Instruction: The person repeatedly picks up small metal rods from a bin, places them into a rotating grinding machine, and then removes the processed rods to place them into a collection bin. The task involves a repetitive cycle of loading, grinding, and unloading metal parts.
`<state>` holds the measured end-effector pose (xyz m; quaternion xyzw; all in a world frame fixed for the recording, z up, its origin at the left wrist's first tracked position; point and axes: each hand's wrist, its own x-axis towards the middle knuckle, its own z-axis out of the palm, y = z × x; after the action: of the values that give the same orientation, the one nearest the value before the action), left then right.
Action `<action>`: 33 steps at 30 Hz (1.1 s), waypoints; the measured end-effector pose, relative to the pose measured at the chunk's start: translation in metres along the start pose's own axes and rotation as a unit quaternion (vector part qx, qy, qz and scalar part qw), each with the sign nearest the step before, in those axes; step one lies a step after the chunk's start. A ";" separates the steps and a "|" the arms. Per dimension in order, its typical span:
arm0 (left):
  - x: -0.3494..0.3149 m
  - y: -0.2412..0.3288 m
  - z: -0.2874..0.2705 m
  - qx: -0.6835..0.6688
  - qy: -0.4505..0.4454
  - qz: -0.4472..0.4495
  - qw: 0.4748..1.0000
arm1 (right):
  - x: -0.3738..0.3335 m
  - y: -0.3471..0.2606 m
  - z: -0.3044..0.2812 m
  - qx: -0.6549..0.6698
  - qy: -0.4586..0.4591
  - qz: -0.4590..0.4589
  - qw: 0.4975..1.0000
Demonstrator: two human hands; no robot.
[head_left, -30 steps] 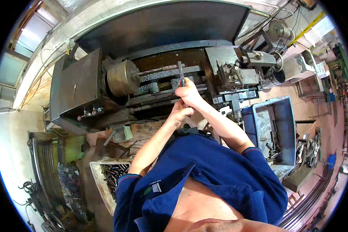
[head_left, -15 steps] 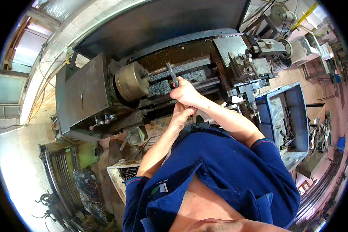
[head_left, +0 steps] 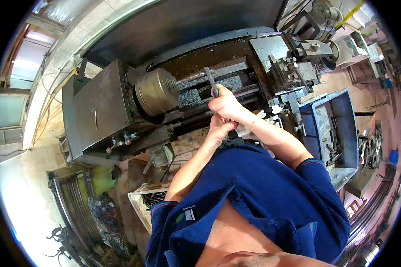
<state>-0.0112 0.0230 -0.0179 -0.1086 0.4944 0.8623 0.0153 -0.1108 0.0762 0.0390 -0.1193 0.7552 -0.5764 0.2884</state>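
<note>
A narrow flat file [head_left: 212,81] points away from me, its far end across the slim metal rod [head_left: 188,79] that sticks out of the lathe chuck [head_left: 158,92]. Fingers wrapped round it, my right hand [head_left: 226,105] grips the file. Just below and nearer my body, my left hand [head_left: 220,130] is closed too, against the underside of the right wrist. What lies inside the left fist is mostly hidden, though it sits in line with the file's near end. Metal chips [head_left: 190,98] cover the bed under the rod.
The lathe headstock [head_left: 96,111] stands at left, levers on its front. On the right are the tool post [head_left: 289,71] and carriage. A blue bin [head_left: 310,135] with metal pieces stands at my right. A box of small parts [head_left: 138,202] is low at left.
Both hands and the file have shifted right, away from the chuck along the rod. The whole view has moved slightly as well.
</note>
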 end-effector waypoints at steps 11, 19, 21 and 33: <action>0.004 -0.002 0.004 -0.005 -0.008 0.008 1.000 | -0.005 -0.006 -0.003 -0.005 0.008 -0.001 1.000; -0.005 0.019 0.013 -0.012 0.037 0.021 0.999 | -0.001 -0.005 0.007 -0.030 0.006 -0.028 0.999; 0.003 0.009 0.011 0.016 -0.028 -0.014 0.999 | -0.007 -0.011 -0.006 0.037 0.007 0.008 0.999; -0.003 0.010 0.005 -0.027 0.006 0.028 0.999 | 0.002 -0.005 0.006 0.019 0.003 -0.006 1.000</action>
<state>-0.0100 0.0225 -0.0063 -0.1004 0.4736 0.8749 -0.0143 -0.1095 0.0687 0.0416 -0.1172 0.7441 -0.5928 0.2849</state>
